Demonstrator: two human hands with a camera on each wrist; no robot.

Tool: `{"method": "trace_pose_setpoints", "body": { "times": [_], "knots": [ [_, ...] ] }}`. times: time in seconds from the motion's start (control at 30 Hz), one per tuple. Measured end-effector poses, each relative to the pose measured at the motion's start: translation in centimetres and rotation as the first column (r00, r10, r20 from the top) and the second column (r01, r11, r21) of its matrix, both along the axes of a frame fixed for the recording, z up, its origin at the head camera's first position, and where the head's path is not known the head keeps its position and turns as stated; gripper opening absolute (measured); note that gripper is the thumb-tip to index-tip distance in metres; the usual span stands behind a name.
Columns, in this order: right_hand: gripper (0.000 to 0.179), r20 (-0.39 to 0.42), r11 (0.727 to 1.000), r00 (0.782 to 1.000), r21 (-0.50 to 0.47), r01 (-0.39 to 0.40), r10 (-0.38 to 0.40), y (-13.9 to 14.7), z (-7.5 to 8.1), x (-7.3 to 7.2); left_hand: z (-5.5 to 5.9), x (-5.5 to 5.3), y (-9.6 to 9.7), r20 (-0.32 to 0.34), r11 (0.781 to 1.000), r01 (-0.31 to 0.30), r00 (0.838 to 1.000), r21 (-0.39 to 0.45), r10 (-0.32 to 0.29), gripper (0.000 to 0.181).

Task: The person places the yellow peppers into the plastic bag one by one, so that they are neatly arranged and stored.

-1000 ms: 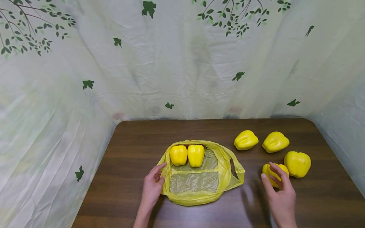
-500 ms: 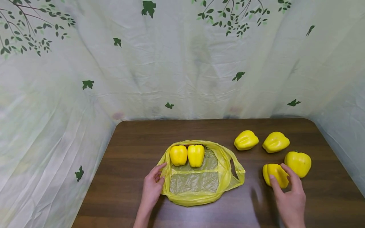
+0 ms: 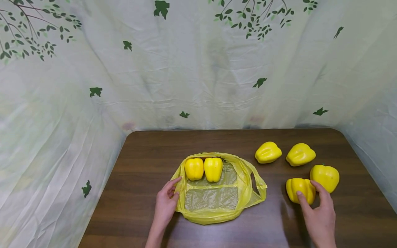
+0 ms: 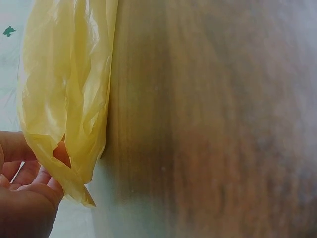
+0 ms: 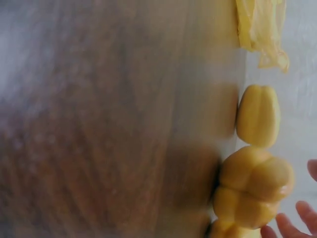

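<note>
A yellow plastic bag (image 3: pixel 211 218) lies with its mouth spread wide, and two yellow bell peppers (image 3: pixel 213 169) sit inside at its far left. At the bag's left edge, my left hand (image 3: pixel 165 203) holds the thin plastic; in the left wrist view a finger passes behind the bag's handle strip (image 4: pixel 69 181). My right hand (image 3: pixel 321 215) is at the near side of another bell pepper (image 3: pixel 297 188), thumb and index finger spread around its near right part. In the right wrist view the fingertips (image 5: pixel 304 210) are beside this pepper (image 5: pixel 255 186); contact is hard to tell.
Right behind that pepper rests another bell pepper (image 3: pixel 324 178). Farther back lie two more, one pepper (image 3: pixel 268 152) on the left and one pepper (image 3: pixel 300 154) on the right. The brown wooden table (image 3: pixel 149 151) ends at a leaf-printed curtain (image 3: pixel 201 86).
My right hand has shifted right and slightly nearer, from over the front pepper to its near right side. The left hand and the bag have stayed put.
</note>
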State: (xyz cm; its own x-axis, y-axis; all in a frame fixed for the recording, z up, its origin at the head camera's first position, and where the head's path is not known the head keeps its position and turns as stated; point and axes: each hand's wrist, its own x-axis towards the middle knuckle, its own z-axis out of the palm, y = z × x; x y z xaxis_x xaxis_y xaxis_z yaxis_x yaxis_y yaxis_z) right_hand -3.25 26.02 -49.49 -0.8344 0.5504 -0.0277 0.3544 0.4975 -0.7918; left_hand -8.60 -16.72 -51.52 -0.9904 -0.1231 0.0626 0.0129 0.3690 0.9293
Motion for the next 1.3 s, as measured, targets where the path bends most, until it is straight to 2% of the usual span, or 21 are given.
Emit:
{"method": "trace_pose_setpoints", "body": {
  "times": [0.4, 0.57, 0.73, 0.97, 1.13, 1.3],
  "knots": [
    [0.073, 0.081, 0.999, 0.996, -0.032, -0.022, 0.024, 0.8, -0.8, -0.4, 0.0, 0.0, 0.0, -0.002, 1.000, 0.001, 1.000, -0.011, -0.001, 0.052],
    [0.085, 0.131, 0.996, 0.990, -0.084, -0.035, 0.046, 1.4, -0.9, -0.7, 0.0, 0.0, -0.1, 0.001, 1.000, -0.002, 1.000, -0.007, 0.002, 0.052],
    [0.098, 0.181, 0.988, 0.981, -0.148, -0.047, 0.074, 2.0, -1.0, -1.1, 0.0, 0.0, -0.1, 0.005, 1.000, -0.004, 1.000, -0.018, 0.004, 0.053],
    [0.112, 0.272, 0.976, 0.954, -0.208, -0.067, 0.123, 2.6, -0.8, -1.9, 0.1, 0.0, -0.1, 0.004, 1.000, -0.002, 1.000, -0.012, 0.003, 0.052],
    [0.116, 0.281, 0.962, 0.951, -0.269, -0.049, 0.127, 2.7, -0.7, -2.2, 0.1, 0.0, 0.0, -0.003, 1.000, -0.001, 1.000, -0.015, 0.001, 0.052],
    [0.114, 0.273, 0.969, 0.955, -0.245, -0.046, 0.115, 2.5, -0.6, -2.1, 0.1, 0.0, 0.0, -0.003, 1.000, -0.001, 1.000, -0.027, 0.001, 0.051]
  ]
}}
